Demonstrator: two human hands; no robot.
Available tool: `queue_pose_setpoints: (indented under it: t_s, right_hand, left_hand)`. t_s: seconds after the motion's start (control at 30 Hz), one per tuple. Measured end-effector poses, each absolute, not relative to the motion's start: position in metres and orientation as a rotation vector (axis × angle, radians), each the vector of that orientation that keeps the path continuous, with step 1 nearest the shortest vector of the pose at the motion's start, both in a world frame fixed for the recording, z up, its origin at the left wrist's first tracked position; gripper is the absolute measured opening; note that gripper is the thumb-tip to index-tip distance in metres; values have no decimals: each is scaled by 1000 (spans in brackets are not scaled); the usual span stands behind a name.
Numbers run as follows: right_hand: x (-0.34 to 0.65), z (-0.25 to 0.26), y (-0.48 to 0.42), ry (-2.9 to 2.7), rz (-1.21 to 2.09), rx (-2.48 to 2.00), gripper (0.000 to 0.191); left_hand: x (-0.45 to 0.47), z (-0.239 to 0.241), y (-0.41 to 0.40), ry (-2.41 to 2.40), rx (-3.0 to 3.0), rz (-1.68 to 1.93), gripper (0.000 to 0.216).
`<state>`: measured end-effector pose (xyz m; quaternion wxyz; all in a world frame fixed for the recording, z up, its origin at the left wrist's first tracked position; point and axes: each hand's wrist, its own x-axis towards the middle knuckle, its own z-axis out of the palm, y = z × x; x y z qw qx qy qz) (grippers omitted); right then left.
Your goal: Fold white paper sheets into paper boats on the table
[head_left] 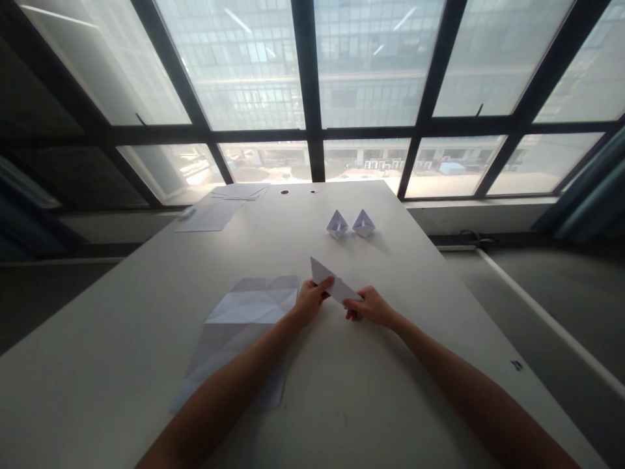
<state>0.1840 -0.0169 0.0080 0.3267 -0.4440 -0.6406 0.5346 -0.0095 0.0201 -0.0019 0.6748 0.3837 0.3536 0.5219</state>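
1. In the head view, our left forearm (244,365) hides part of a creased sheet (232,329); the folded paper (342,289) covers some of our fingers (351,314).
2. Our left hand (310,299) and right hand (370,306) pinch that folded paper near its middle and right end, over the worktop (336,397).

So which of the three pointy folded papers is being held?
The flat folded paper pinched in the fingers of the left hand and right hand. The left boat and right boat stand farther off on the table, untouched.
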Motion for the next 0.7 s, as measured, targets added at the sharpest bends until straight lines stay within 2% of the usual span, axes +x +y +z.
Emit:
queue_pose_setpoints:
  t_s: [0.27, 0.7]
  right_hand:
    - [187, 8, -12, -1434, 1398, -1177, 41]
    - [169, -2, -18, -1329, 1263, -1080, 33]
  left_hand:
    - [-10, -8, 29, 777, 646, 1377, 34]
    - [-1, -1, 17, 706, 646, 1324, 34]
